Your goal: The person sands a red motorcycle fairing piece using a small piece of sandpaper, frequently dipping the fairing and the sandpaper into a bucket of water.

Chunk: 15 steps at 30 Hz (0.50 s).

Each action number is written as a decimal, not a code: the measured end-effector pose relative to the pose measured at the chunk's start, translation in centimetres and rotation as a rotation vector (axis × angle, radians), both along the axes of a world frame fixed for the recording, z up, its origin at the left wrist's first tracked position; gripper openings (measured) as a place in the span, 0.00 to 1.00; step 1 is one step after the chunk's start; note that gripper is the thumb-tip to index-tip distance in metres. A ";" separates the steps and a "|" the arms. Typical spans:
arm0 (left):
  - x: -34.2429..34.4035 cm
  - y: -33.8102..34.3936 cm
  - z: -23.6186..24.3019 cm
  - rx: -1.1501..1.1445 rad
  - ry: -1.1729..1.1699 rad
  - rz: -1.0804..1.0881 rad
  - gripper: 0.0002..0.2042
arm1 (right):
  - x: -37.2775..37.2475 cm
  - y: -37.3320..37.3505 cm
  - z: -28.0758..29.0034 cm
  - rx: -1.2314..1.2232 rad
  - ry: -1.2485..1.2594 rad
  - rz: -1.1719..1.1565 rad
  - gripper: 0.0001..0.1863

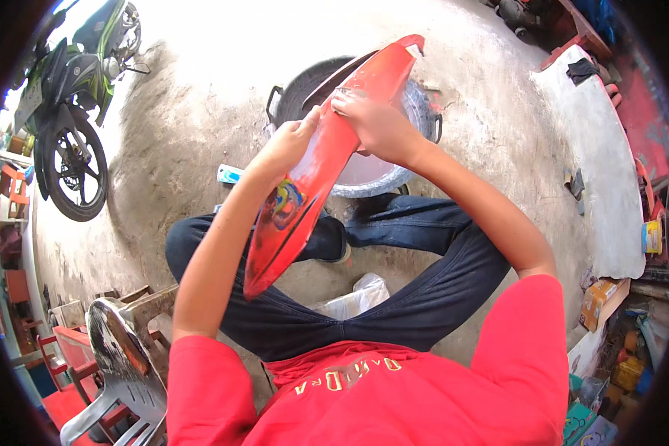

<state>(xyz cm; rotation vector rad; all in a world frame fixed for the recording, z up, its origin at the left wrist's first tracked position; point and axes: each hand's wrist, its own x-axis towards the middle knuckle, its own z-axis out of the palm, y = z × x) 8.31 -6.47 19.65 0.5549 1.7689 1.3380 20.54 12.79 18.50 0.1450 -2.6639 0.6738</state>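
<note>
The red panel (327, 169) slants from one o'clock to seven, partly over the basin (375, 187). It looks light, stiff, perhaps slick; its long edges should suit gripping. The left hand (291, 145) holds its nine-o'clock edge; the right hand's (372, 123) fingers curl over it, grip unclear.

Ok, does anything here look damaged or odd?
Yes: on the long, tapered red panel, just below the left hand, an uneven patch of blue and yellow rings breaks the red surface, possibly worn-through paint.
</note>
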 end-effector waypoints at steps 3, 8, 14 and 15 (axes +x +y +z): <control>0.4 0.1 -3.2 -0.034 -0.074 0.020 0.35 | -0.3 -0.2 -2.9 -0.053 -0.040 0.022 0.23; 1.2 -0.1 -5.8 -0.001 -0.286 0.052 0.31 | -0.7 -0.2 -5.6 -0.135 -0.061 0.047 0.22; 1.1 -1.3 -7.2 0.033 -0.466 0.064 0.27 | -0.6 -0.1 -6.4 -0.175 -0.075 0.050 0.21; 1.0 -1.5 -7.2 0.052 -0.501 0.074 0.26 | -0.6 0.0 -6.4 -0.180 -0.083 0.047 0.20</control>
